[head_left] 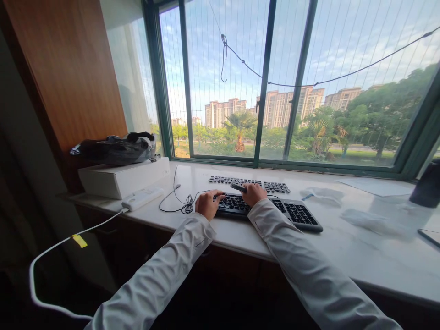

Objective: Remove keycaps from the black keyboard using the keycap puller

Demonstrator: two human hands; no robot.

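Note:
A black keyboard lies on the white windowsill counter in front of me. My left hand rests at its left end, fingers curled over the edge and gripping it. My right hand is above the middle keys, pinching a small dark tool that points left. A second keyboard, its keys seemingly loose or bare, lies just behind, closer to the window.
A coiled black cable trails left of the keyboard. A white power strip, a white box with a dark bag on top stand at left. Clear plastic wrappers lie right; a dark object stands far right.

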